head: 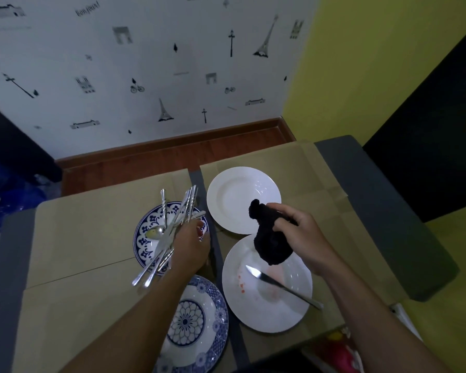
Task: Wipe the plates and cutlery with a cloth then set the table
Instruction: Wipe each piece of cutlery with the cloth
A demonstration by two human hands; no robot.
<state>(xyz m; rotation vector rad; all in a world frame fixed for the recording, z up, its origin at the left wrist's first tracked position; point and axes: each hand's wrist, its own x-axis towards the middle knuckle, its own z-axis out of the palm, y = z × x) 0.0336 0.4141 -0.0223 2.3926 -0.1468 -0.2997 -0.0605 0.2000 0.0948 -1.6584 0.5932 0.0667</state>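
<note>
My left hand [190, 246] grips a bundle of silver cutlery [170, 232], held above a blue-patterned plate [143, 238]. My right hand [301, 235] holds a bunched black cloth [271, 243] over the near white plate [267, 305]. That plate has red smears, and a knife [280, 285] lies across it. A clean white plate [237, 200] sits farther back. A second blue-patterned plate [197, 327] lies nearest me, partly under my left forearm.
The table [92, 238] is covered with brown cardboard sheets joined by grey tape. A grey cushioned edge [382, 211] runs along the right side. Wooden floor and a papered wall lie beyond. A red and yellow object [339, 348] sits at the bottom right.
</note>
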